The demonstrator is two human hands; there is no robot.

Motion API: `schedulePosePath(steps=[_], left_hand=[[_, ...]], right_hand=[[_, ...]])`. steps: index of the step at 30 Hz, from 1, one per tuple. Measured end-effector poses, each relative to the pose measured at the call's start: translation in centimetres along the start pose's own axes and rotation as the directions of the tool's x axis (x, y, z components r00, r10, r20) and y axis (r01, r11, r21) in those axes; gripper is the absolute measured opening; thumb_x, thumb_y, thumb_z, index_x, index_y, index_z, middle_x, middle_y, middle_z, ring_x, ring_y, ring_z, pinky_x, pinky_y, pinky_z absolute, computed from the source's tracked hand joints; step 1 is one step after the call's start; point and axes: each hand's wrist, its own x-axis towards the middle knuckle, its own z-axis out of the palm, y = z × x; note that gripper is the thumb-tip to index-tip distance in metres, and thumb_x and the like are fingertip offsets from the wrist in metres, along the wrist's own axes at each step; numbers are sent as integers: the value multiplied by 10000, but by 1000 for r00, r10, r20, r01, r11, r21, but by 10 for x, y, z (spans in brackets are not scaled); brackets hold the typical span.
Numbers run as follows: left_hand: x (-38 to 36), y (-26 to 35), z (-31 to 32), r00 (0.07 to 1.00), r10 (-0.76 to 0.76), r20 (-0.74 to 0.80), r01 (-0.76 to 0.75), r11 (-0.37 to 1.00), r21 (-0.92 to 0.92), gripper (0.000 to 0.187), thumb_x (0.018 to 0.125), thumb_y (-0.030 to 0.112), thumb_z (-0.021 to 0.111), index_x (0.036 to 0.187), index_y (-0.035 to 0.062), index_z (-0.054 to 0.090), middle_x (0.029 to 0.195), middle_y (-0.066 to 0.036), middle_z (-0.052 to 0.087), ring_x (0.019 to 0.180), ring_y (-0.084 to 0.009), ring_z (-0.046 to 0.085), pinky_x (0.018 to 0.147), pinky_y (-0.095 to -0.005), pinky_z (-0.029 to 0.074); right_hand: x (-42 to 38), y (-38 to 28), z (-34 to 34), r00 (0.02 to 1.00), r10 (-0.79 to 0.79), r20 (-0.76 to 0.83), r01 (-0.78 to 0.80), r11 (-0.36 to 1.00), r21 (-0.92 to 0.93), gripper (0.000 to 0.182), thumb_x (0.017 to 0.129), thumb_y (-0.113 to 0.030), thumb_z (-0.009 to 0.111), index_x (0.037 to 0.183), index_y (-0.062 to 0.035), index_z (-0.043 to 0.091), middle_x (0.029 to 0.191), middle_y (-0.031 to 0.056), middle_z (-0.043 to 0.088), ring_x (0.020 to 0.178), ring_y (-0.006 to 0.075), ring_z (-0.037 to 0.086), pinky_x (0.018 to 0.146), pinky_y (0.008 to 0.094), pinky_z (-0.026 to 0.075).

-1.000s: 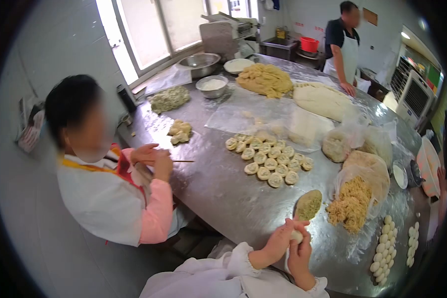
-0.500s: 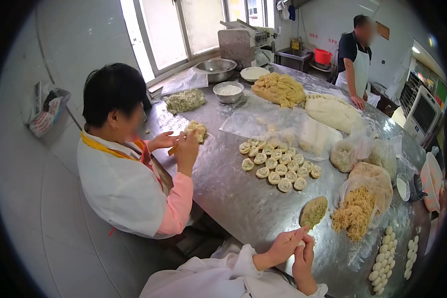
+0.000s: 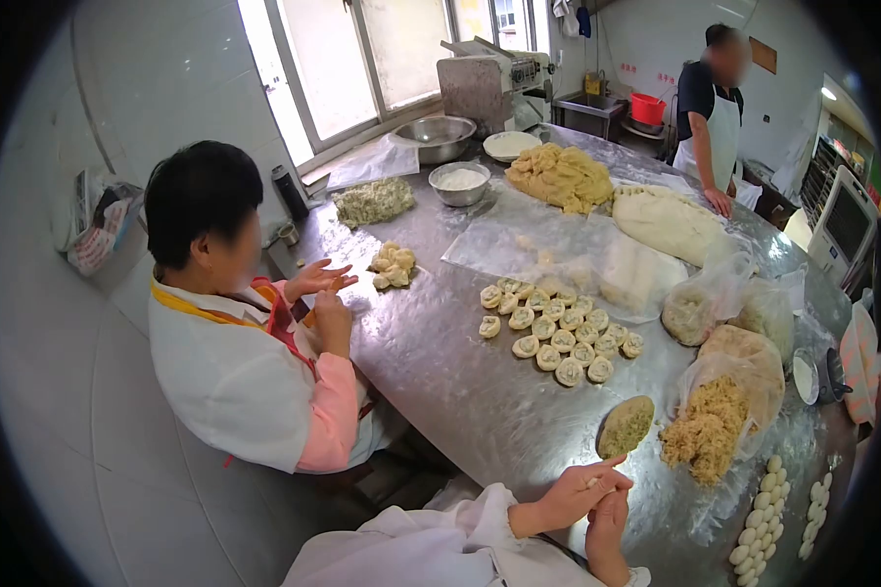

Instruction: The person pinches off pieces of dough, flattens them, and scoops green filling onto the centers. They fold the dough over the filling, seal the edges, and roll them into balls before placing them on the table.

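Note:
My left hand [image 3: 570,497] and my right hand [image 3: 609,526] meet over the near edge of the steel table, fingers closed and pressed together. A small pale piece of dough [image 3: 593,481] partly shows between them; the fingers hide the rest. Just beyond my fingertips lies an oval mound of greenish filling [image 3: 626,428]. To its right, crumbly brown filling [image 3: 707,430] spills from a clear plastic bag. Farther back, several round filled dough pieces [image 3: 563,333] sit in rows. Small white dough balls [image 3: 759,528] line the table at the lower right.
At left, a co-worker in white [image 3: 235,382] handles dough near a lumpy yellowish pile [image 3: 393,265]. Large dough masses [image 3: 558,178], a flour bowl [image 3: 459,183] and a dough machine [image 3: 480,88] stand at the back. Another person [image 3: 713,127] stands at the far right corner.
The view has shifted slightly. My hands stay together, with the left fingers now stretched more over the right. The co-worker's hands have drawn back from the yellowish pile.

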Motion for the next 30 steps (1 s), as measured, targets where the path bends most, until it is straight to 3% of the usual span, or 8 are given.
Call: schedulePosePath(steps=[6,9,13,20,23,26,28,30], left_hand=[[-3,54,16,960,271,-72,-211,866,453,611,908,276,615,1415,32,377,1205,-131,622,985,-196,594,977,-318,428],[-10,28,9,997,10,-76,7,975,222,350,958,228,532,1200,-17,591,1131,-129,636,1087,-187,583,997,-340,409],[-3,8,-4,989,126,-78,-109,975,193,306,974,179,482,1149,-37,609,1121,-148,634,1083,-192,584,1015,-363,407],[8,43,49,903,0,-430,-13,1000,-28,283,970,156,493,1155,-18,619,1025,-122,666,1101,-230,567,1010,-370,391],[-8,34,23,977,-116,-178,136,985,104,272,961,156,514,1146,-13,621,1020,-137,665,1207,-273,515,1009,-374,391],[-1,12,7,987,133,-85,-114,974,197,266,958,168,528,1128,-14,624,1039,-137,665,1176,-274,539,1002,-377,399],[4,12,11,980,129,-150,-88,964,252,262,964,176,524,1095,-22,635,1058,-141,664,1172,-278,540,1008,-383,397],[6,27,28,949,-88,-302,42,987,-158,272,977,186,503,1057,-29,650,1084,-149,660,1188,-295,530,1020,-390,390]], right_hand=[[4,4,-1,972,215,95,-235,878,416,606,956,-629,262,1145,-92,470,902,14,557,782,109,573,660,251,471],[0,-11,-3,965,151,213,-201,951,236,666,971,-601,199,1116,-18,487,918,76,616,805,149,601,678,303,497],[6,-25,-1,993,-44,109,51,996,-70,604,987,-552,278,1139,2,466,919,81,622,778,138,599,643,254,469],[2,-34,-21,909,300,291,-401,822,405,609,981,-560,290,1149,-6,478,921,81,614,754,109,594,628,238,476],[-4,-18,-8,927,247,282,-344,859,378,601,984,-549,302,1173,-6,477,922,77,608,755,110,594,631,240,470],[1,-15,-6,990,-123,66,127,991,-48,579,987,-534,317,1179,-14,482,916,76,603,747,106,590,632,238,463],[2,-16,-4,998,-48,52,43,995,88,566,988,-525,326,1174,-15,486,928,73,602,769,116,591,640,246,467],[4,-15,-8,993,62,101,-87,960,267,556,989,-520,330,1165,-16,490,939,67,600,776,128,588,638,255,470]])
